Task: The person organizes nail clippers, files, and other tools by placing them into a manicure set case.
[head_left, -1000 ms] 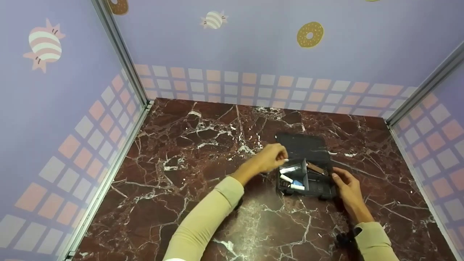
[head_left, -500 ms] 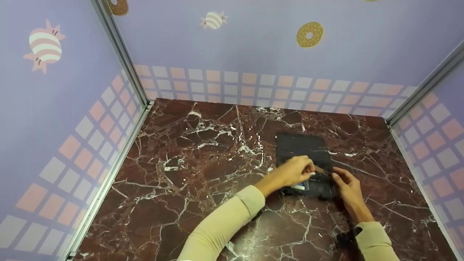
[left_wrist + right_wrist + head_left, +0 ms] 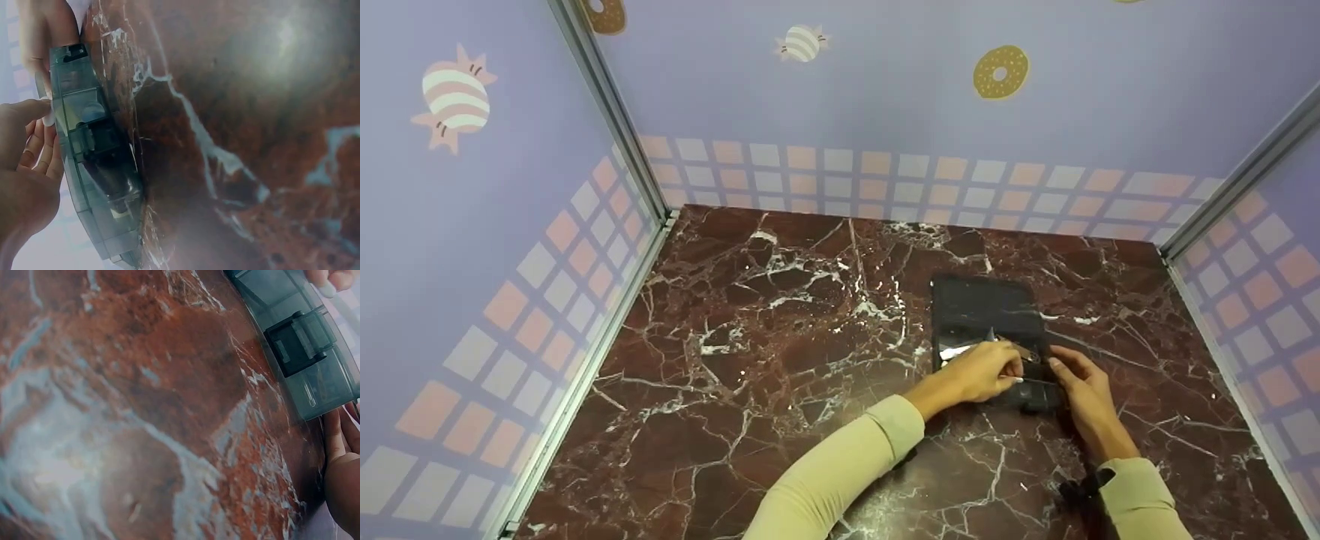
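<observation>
A dark translucent compartment box (image 3: pixel 1039 396) sits on the table with its lid (image 3: pixel 986 304) laid back. My left hand (image 3: pixel 982 371) is over the box's front half, hiding part of the compartments. Between its thumb and fingertips it pinches a small white piece (image 3: pixel 48 117), mostly covered and too small to identify. My right hand (image 3: pixel 1084 386) holds the box's right end, its fingers (image 3: pixel 333 433) against the outer wall. A shiny silver-white piece (image 3: pixel 955 352) lies in the back left compartment. Behind the left hand shows a brown strip-like thing (image 3: pixel 1024 351).
The table (image 3: pixel 780 390) has a dark red marbled top with white veins. Purple patterned panels (image 3: pixel 840 90) enclose it at the back and sides. A small black object (image 3: pixel 1076 491) is beside the right wrist.
My left hand, pinching the white piece, has moved right and toward me, from the box's left side to over its right front part. My right hand stays at the box's right end.
</observation>
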`<state>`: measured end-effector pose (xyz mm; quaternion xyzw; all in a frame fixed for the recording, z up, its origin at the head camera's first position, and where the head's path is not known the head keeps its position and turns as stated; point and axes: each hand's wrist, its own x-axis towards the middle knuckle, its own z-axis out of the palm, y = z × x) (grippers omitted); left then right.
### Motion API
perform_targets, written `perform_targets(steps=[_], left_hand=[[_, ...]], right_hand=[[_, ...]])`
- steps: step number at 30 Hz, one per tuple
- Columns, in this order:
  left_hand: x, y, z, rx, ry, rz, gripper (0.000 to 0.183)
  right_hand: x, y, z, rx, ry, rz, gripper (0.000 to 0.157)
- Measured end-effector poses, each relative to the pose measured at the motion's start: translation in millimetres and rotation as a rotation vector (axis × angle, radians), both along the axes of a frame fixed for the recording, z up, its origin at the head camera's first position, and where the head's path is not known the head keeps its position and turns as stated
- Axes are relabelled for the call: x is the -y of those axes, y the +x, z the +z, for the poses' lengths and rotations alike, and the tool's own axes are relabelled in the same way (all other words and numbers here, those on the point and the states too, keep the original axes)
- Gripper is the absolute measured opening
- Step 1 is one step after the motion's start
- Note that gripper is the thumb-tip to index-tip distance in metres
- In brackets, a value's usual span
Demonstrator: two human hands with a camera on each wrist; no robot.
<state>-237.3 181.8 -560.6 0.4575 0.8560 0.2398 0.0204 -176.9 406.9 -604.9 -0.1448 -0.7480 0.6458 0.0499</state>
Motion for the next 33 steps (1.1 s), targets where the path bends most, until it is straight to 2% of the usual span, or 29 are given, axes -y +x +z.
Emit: perform_targets(steps=[7,13,17,21,24,28,30,33], left_hand=[[-5.0,4.9,-1.9,-0.008,-0.047,0.055,0.006],[-5.8,5.6,-3.2,0.002,-0.039,0.077,0.006],[-5.9,4.3,-3.6,0.014,-0.032,0.072,0.009],[-4.3,3.4,-1.2,0.041,-0.05,0.04,0.019],[0.4,1.1,5.6,0.057,-0.049,-0.003,0.028],[16.4,-5.1,21.1,0.081,-0.057,-0.054,0.039],[28.6,-9.2,30.5,0.096,-0.087,-0.071,0.046],[49.9,-16.6,44.9,0.149,-0.126,-0.099,0.057]], right_hand=[[2.6,1.4,-0.9,-0.017,-0.012,-0.007,0.05],[2.7,-0.5,-3.1,-0.022,0.002,-0.002,0.049],[1.4,-2.9,-4.5,-0.037,0.033,0.007,0.048],[1.9,-2.7,-5.0,-0.052,0.066,0.003,0.046],[2.9,-1.5,-5.8,-0.08,0.102,-0.008,0.044],[2.2,1.6,-4.9,-0.105,0.16,0.006,0.042],[0.7,2.4,-1.2,-0.094,0.225,0.045,0.042],[-1.2,1.4,12.1,-0.068,0.393,0.128,0.044]])
